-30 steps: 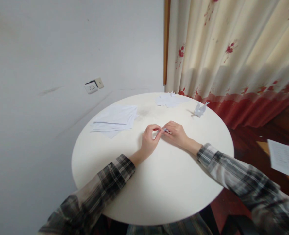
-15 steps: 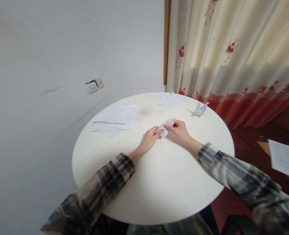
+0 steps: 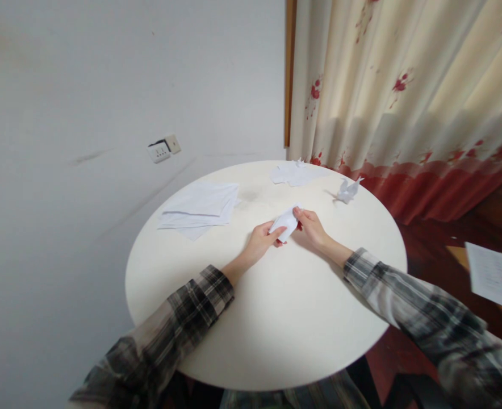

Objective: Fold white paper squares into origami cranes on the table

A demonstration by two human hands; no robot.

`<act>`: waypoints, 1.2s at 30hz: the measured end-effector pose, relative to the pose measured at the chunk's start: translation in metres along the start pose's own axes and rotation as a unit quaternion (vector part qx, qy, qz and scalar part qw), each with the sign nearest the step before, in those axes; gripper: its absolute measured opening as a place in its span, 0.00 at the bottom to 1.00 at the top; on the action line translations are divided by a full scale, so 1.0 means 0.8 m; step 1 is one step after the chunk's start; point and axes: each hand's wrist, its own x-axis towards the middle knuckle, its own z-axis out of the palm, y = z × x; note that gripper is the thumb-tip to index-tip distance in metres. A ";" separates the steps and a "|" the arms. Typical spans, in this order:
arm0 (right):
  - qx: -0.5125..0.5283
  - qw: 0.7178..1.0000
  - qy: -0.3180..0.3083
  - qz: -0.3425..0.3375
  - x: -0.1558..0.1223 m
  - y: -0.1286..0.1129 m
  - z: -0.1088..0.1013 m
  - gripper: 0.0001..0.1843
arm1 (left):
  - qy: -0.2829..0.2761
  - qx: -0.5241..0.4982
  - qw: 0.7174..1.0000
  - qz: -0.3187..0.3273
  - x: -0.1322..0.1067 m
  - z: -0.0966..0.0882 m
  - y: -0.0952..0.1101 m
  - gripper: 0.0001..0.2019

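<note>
Between my two hands is a small piece of folded white paper point(image 3: 285, 222), held above the round white table point(image 3: 268, 318). My left hand point(image 3: 263, 237) is closed on its lower left end, thumb on top and fingertips showing beneath. At the upper right end, my right hand point(image 3: 311, 224) pinches the paper with the thumb over the edge. The fingers of the right hand are partly hidden under it. A folded paper crane point(image 3: 347, 191) stands to the right, beyond my right hand.
A stack of white paper sheets point(image 3: 197, 200) lies at the table's left. More white paper pieces point(image 3: 291, 174) lie at the far edge with a small folded shape point(image 3: 300, 163) on them. Behind are a wall socket point(image 3: 159, 151) and a curtain point(image 3: 404, 102). Written sheets point(image 3: 496, 275) lie lower right.
The folded paper has turned so a broader flat face shows, its layers no longer fanned at the edge. My right thumb has moved up to the paper's upper right end.
</note>
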 end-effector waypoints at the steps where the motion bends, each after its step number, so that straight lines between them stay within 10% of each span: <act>1: 0.001 1.000 0.001 -0.002 0.000 0.000 0.000 0.30 | -0.003 -0.004 1.000 -0.004 0.000 0.000 0.001 0.19; 21: 0.007 1.000 -0.001 0.004 0.001 0.005 -0.003 0.28 | -0.046 -0.020 0.998 -0.044 0.005 0.000 -0.010 0.16; 36: 0.016 0.998 -0.056 0.027 0.005 -0.002 -0.004 0.16 | 0.043 -0.076 0.996 -0.006 0.005 -0.004 -0.005 0.18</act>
